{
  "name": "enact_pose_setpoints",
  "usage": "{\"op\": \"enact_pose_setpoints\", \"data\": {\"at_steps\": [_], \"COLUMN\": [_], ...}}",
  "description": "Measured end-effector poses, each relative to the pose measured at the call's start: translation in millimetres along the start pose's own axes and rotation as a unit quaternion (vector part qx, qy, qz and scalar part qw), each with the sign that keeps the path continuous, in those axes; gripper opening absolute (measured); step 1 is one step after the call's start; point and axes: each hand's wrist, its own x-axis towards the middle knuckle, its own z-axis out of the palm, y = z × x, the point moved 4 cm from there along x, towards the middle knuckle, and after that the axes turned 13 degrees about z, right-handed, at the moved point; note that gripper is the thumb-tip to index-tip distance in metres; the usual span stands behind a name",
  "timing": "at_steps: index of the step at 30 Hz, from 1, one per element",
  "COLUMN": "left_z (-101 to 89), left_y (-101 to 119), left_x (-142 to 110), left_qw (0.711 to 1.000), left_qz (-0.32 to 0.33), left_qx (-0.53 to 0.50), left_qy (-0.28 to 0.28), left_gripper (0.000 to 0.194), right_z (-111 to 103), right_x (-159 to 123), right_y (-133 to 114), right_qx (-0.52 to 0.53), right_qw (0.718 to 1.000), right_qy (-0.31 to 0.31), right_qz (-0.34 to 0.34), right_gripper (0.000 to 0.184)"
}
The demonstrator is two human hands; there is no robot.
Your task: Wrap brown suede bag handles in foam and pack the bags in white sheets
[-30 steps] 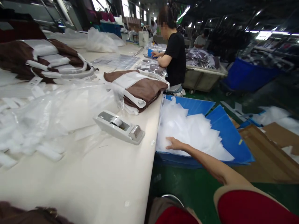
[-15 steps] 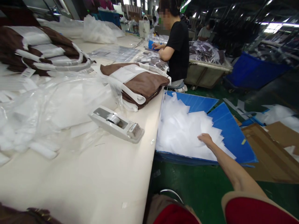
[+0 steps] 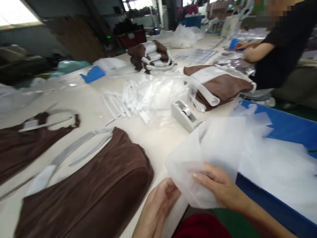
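My right hand (image 3: 218, 185) grips a thin, translucent white foam sheet (image 3: 223, 138) between thumb and fingers, above the table's front edge. At the sheet's lower left edge is my left hand (image 3: 160, 200), its fingers curled against that edge and partly hidden by it. To the left of my hands, a brown bag (image 3: 99, 185) with white-wrapped handles lies on the table (image 3: 158, 137). Just beyond the sheet stands a grey tape dispenser (image 3: 184, 115). More white sheets (image 3: 279, 165) fill a blue box (image 3: 292, 120) at the right.
Another brown bag (image 3: 224, 84) lies beyond the dispenser, and further brown bags (image 3: 152, 58) are stacked farther back. White strips and clear plastic (image 3: 158, 92) cover the table's middle. A co-worker in a black top (image 3: 279, 56) is at the table's right side.
My right hand has come from the blue box to in front of me with a white foam sheet. My left hand has entered view at its edge. The view has swung left.
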Motion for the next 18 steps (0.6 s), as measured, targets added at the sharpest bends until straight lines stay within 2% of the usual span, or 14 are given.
{"op": "enact_pose_setpoints", "data": {"at_steps": [2, 4, 7, 10, 12, 15, 17, 18], "left_z": [-8.0, -23.0, -45.2, -61.0, -67.4, -71.4, -71.3, -71.2], "left_y": [14.3, 33.7, 67.3, 96.7, 110.1, 121.1, 125.2, 127.3], "left_x": [7.7, 11.1, 6.8, -2.2, -7.5, -14.8, -19.9, -23.0], "left_qw": [0.998, 0.987, 0.942, 0.882, 0.849, 0.814, 0.796, 0.789], "left_qz": [0.039, 0.109, 0.243, 0.338, 0.363, 0.369, 0.366, 0.365], "left_qx": [-0.038, -0.057, -0.11, -0.183, -0.235, -0.314, -0.358, -0.377], "left_qy": [0.038, 0.106, 0.205, 0.273, 0.302, 0.322, 0.322, 0.319], "left_gripper": [0.042, 0.029, 0.021, 0.025, 0.026, 0.027, 0.027, 0.027], "right_z": [24.0, 42.4, 54.6, 55.7, 54.9, 57.2, 64.8, 69.7], "right_x": [20.1, 32.5, 37.9, 40.1, 45.4, 59.8, 70.2, 74.7], "right_y": [-1.3, -1.4, 4.6, 13.6, 15.7, 6.0, -9.4, -19.1], "right_qx": [0.033, 0.014, -0.165, -0.369, -0.429, -0.444, -0.43, -0.415], "right_qw": [0.999, 0.996, 0.981, 0.913, 0.861, 0.805, 0.783, 0.775], "right_qy": [-0.043, -0.092, -0.093, -0.03, 0.04, 0.168, 0.225, 0.243], "right_qz": [-0.006, -0.016, -0.053, -0.173, -0.269, -0.355, -0.389, -0.409], "right_gripper": [0.041, 0.049, 0.061, 0.056, 0.047, 0.051, 0.061, 0.06]}}
